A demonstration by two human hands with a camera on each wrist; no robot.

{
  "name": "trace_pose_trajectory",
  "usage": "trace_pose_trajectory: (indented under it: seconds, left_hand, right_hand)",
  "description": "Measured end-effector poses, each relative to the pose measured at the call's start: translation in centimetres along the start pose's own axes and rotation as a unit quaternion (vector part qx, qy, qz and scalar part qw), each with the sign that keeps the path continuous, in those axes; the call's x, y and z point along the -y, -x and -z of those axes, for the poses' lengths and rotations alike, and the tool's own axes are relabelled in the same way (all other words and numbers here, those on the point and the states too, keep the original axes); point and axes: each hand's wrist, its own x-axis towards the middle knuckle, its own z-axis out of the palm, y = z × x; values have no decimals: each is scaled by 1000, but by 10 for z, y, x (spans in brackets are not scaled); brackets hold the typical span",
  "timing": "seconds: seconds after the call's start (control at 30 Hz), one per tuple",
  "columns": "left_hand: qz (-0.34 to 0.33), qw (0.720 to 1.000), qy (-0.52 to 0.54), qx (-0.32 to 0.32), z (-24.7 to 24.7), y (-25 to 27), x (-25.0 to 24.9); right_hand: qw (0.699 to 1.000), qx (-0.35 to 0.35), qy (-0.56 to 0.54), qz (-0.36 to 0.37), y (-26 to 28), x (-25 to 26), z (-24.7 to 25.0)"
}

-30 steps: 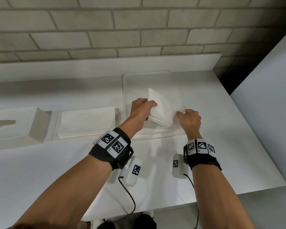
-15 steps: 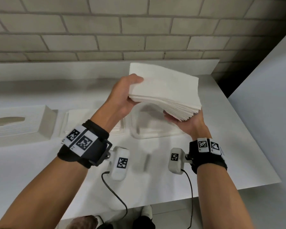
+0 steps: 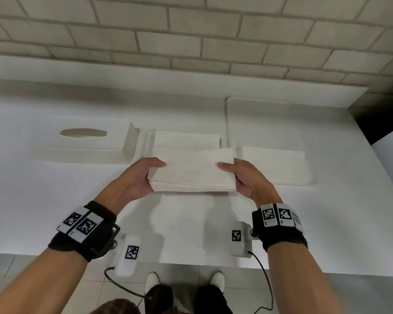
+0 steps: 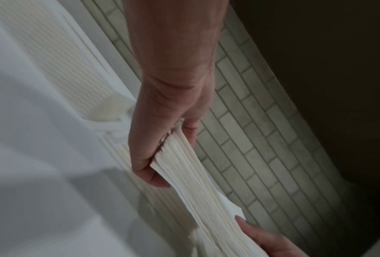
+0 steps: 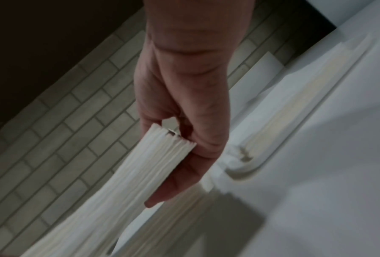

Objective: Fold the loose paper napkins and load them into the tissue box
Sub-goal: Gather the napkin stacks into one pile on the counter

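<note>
A thick stack of folded white napkins (image 3: pixel 192 171) hangs above the table between both hands. My left hand (image 3: pixel 143 175) grips its left end, thumb on top, fingers underneath. My right hand (image 3: pixel 243 175) grips the right end the same way. The left wrist view shows the napkin stack's edge (image 4: pixel 184 167) pinched in my left hand (image 4: pixel 162 153); the right wrist view shows the napkin stack (image 5: pixel 162 156) pinched in my right hand (image 5: pixel 184 142). The white tissue box cover (image 3: pixel 84 143) with its oval slot lies at the left. Beside it sits the box's base with another napkin pile (image 3: pixel 186 140).
A white tray (image 3: pixel 281 114) at the right holds a flat pile of napkins (image 3: pixel 275 164). A raised white ledge and a brick wall (image 3: pixel 191 37) stand behind. The table's front edge (image 3: pixel 191 264) is near my wrists; a dark gap opens at the far right.
Both hands lifted the napkin stack off the tray, carried it left and lowered it to the table's middle, held level. The head view tipped downward.
</note>
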Motion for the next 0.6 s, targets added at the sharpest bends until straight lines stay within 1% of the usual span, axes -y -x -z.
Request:
trace_pose_trajectory:
  seconds: [0.1, 0.23, 0.3, 0.37, 0.43, 0.5, 0.6]
  left_hand:
    - [14, 999, -45, -4, 23, 1, 7]
    - [-9, 996, -85, -16, 34, -1, 14]
    - [-41, 994, -99, -27, 37, -4, 20]
    - [-86, 986, -132, -53, 38, -6, 25]
    - [-139, 975, -162, -64, 38, -5, 32]
    - [-176, 962, -200, -59, 40, -3, 41]
    - [-198, 944, -263, -32, 45, -1, 52]
  right_hand:
    - [999, 13, 35, -11, -6, -13, -18]
    - [994, 8, 109, -10, -10, -30, -30]
    - [991, -7, 134, 12, -7, -35, -32]
    - [991, -25, 124, 49, -3, -39, -32]
    - [989, -36, 111, 89, 4, -42, -31]
    - [983, -38, 131, 124, 10, -47, -29]
    - [974, -36, 164, 152, 14, -55, -27]
